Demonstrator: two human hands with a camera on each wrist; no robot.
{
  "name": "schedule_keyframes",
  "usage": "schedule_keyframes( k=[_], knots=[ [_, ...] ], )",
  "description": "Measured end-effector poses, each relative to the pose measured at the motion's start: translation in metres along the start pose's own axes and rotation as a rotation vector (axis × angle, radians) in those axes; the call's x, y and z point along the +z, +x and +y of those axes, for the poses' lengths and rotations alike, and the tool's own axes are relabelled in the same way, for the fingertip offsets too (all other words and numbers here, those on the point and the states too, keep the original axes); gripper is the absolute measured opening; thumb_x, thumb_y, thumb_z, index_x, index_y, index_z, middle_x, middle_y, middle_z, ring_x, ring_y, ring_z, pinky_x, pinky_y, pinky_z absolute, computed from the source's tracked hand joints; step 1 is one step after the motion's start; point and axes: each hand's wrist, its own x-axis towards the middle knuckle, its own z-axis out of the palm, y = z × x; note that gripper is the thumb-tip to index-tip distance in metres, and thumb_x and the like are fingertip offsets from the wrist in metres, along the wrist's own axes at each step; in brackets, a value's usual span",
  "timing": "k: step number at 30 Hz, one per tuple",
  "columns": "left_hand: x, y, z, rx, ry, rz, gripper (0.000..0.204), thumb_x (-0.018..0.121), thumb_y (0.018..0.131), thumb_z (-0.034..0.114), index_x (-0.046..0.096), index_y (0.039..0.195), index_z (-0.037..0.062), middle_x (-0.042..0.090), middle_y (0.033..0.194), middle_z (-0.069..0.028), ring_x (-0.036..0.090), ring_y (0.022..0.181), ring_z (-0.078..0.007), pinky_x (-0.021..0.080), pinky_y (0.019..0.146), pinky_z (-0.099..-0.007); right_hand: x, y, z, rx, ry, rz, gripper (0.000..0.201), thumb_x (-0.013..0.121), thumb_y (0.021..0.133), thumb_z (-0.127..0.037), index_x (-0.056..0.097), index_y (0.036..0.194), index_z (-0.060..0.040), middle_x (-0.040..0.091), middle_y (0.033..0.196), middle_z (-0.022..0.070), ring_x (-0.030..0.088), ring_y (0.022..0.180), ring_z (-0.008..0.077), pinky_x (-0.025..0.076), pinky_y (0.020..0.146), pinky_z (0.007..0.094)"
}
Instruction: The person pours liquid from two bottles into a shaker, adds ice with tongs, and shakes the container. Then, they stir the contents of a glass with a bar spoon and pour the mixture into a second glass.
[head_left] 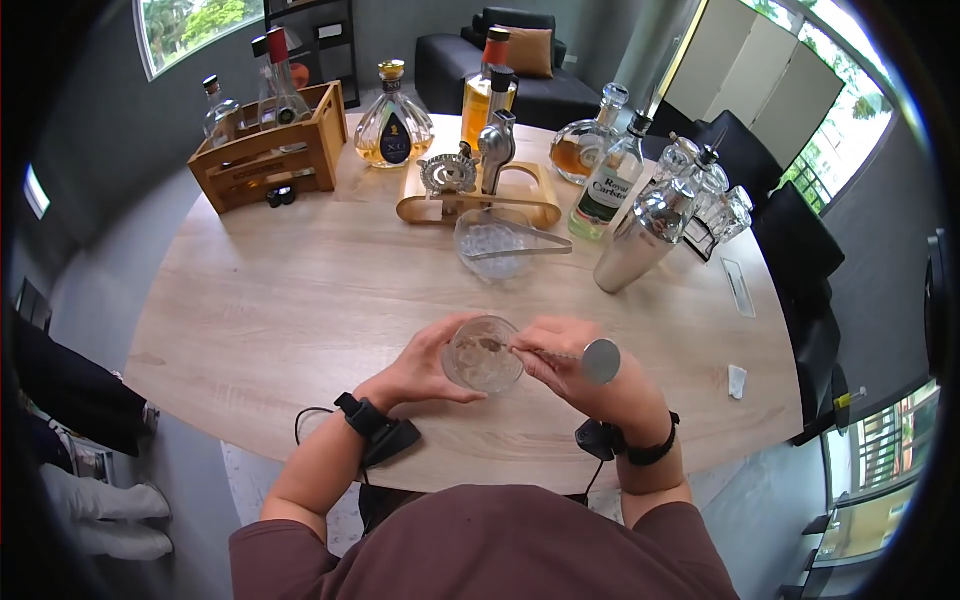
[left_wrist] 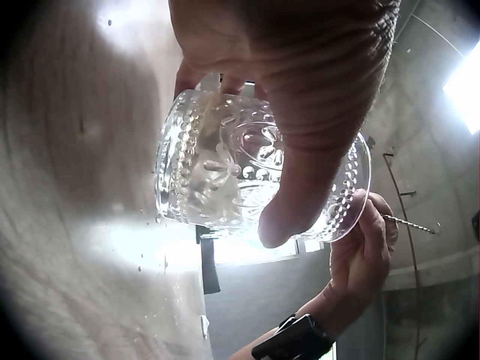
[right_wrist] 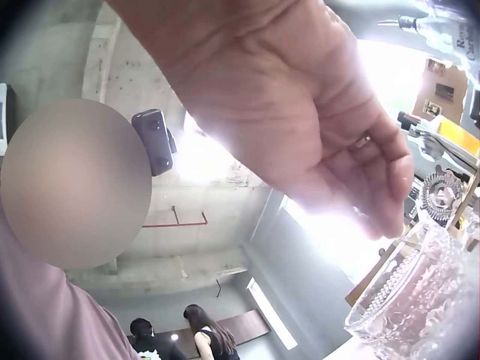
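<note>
My left hand (head_left: 412, 368) holds a clear glass (head_left: 487, 372) near the table's front edge, fingers and thumb round its side. Raised beads and a pattern cover the glass (left_wrist: 225, 169) in the left wrist view, and ice shows inside it from above. Just right of the rim, my right hand (head_left: 568, 368) pinches a bar spoon (head_left: 601, 361) with a twisted stem and a flat round end. The spoon's lower end reaches into the glass. In the right wrist view the fingers of the right hand (right_wrist: 307, 112) are curled together above the glass (right_wrist: 412, 296).
Beyond the glass is an ice bowl (head_left: 490, 262) with tongs (head_left: 530, 248) across it. A wooden bar-tool stand (head_left: 535, 212), several bottles, a metal shaker (head_left: 640, 245) and a wooden crate (head_left: 265, 165) stand farther back. A crumpled white tissue (head_left: 737, 381) lies at the right.
</note>
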Motion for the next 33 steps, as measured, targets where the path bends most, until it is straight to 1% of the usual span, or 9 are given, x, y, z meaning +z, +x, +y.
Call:
schedule_keyframes(
  k=[4, 5, 8, 12, 14, 20, 24, 26, 33],
  knots=[
    [0.001, 0.001, -0.002, 0.004, -0.005, -0.029, 0.093, 0.092, 0.056, 0.018, 0.045, 0.134, 0.0016, 0.056, 0.127, -0.0101, 0.053, 0.119, -0.0202, 0.043, 0.103, -0.0347, 0.0, -0.005, -0.01, -0.007, 0.024, -0.216, 0.014, 0.064, 0.084, -0.002, 0.064, 0.099, -0.0015, 0.064, 0.087, 0.0136, 0.061, 0.08, 0.0325, 0.05, 0.068, 0.0374],
    [0.002, 0.002, 0.0, -0.011, -0.035, -0.034, 0.093, 0.092, 0.056, 0.019, 0.045, 0.134, 0.0013, 0.055, 0.127, -0.0102, 0.053, 0.119, -0.0201, 0.043, 0.103, -0.0347, 0.002, -0.003, -0.01, -0.003, 0.025, -0.212, 0.014, 0.064, 0.084, -0.002, 0.064, 0.099, -0.0015, 0.064, 0.087, 0.0136, 0.061, 0.08, 0.0325, 0.05, 0.068, 0.0374],
    [0.002, 0.001, 0.002, -0.008, -0.034, -0.033, 0.092, 0.092, 0.055, 0.019, 0.046, 0.133, 0.0009, 0.055, 0.127, -0.0102, 0.053, 0.118, -0.02, 0.043, 0.103, -0.0347, 0.005, 0.004, -0.007, -0.056, 0.062, 0.065, 0.014, 0.064, 0.084, -0.002, 0.064, 0.098, -0.0021, 0.064, 0.088, 0.0132, 0.061, 0.08, 0.0331, 0.05, 0.069, 0.0388],
    [0.001, 0.001, -0.003, -0.017, -0.065, -0.006, 0.093, 0.092, 0.055, 0.02, 0.046, 0.133, 0.001, 0.056, 0.127, -0.0104, 0.054, 0.117, -0.0199, 0.043, 0.102, -0.0348, 0.001, 0.0, -0.001, 0.023, -0.041, -0.021, 0.014, 0.064, 0.085, -0.003, 0.064, 0.098, -0.0023, 0.064, 0.089, 0.0129, 0.061, 0.08, 0.0329, 0.05, 0.07, 0.0384],
    [0.001, 0.0, -0.002, -0.012, -0.031, -0.008, 0.092, 0.091, 0.057, 0.02, 0.045, 0.134, 0.0012, 0.056, 0.127, -0.0111, 0.054, 0.118, -0.0209, 0.043, 0.103, -0.0356, -0.001, -0.006, -0.003, -0.042, -0.088, -0.194, 0.013, 0.065, 0.085, -0.004, 0.064, 0.098, -0.0023, 0.064, 0.089, 0.0125, 0.061, 0.079, 0.0324, 0.05, 0.068, 0.0377],
    [0.0, 0.0, 0.001, -0.035, -0.045, -0.034, 0.093, 0.09, 0.059, 0.022, 0.044, 0.137, 0.003, 0.054, 0.129, -0.0121, 0.053, 0.12, -0.0221, 0.043, 0.103, -0.0365, 0.0, -0.001, -0.004, -0.057, 0.029, -0.012, 0.013, 0.065, 0.087, -0.008, 0.065, 0.099, -0.0039, 0.064, 0.086, 0.0116, 0.062, 0.077, 0.0298, 0.05, 0.065, 0.0353],
    [0.0, 0.0, 0.0, -0.023, -0.034, -0.046, 0.095, 0.09, 0.058, 0.023, 0.043, 0.138, 0.0029, 0.053, 0.131, -0.0127, 0.053, 0.12, -0.0225, 0.043, 0.103, -0.0365, -0.004, -0.001, -0.01, -0.075, -0.036, -0.019, 0.013, 0.064, 0.087, -0.008, 0.066, 0.1, -0.0045, 0.065, 0.084, 0.0115, 0.062, 0.076, 0.0288, 0.05, 0.065, 0.0346],
    [0.001, 0.0, 0.002, -0.021, -0.016, -0.045, 0.095, 0.09, 0.058, 0.024, 0.043, 0.138, 0.0026, 0.054, 0.13, -0.0127, 0.054, 0.119, -0.0225, 0.043, 0.103, -0.0365, -0.008, -0.002, -0.016, -0.022, 0.004, -0.079, 0.011, 0.062, 0.088, -0.01, 0.06, 0.097, -0.0029, 0.062, 0.086, 0.0127, 0.06, 0.08, 0.0343, 0.049, 0.07, 0.039],
    [0.002, -0.001, -0.003, -0.033, -0.1, -0.027, 0.094, 0.091, 0.058, 0.024, 0.044, 0.137, 0.0017, 0.054, 0.13, -0.0125, 0.053, 0.12, -0.0219, 0.043, 0.103, -0.0367, 0.002, -0.004, -0.011, -0.043, -0.124, -0.024, 0.013, 0.064, 0.085, -0.006, 0.064, 0.097, -0.0018, 0.063, 0.086, 0.0134, 0.061, 0.077, 0.0307, 0.049, 0.065, 0.0374]
  ],
)
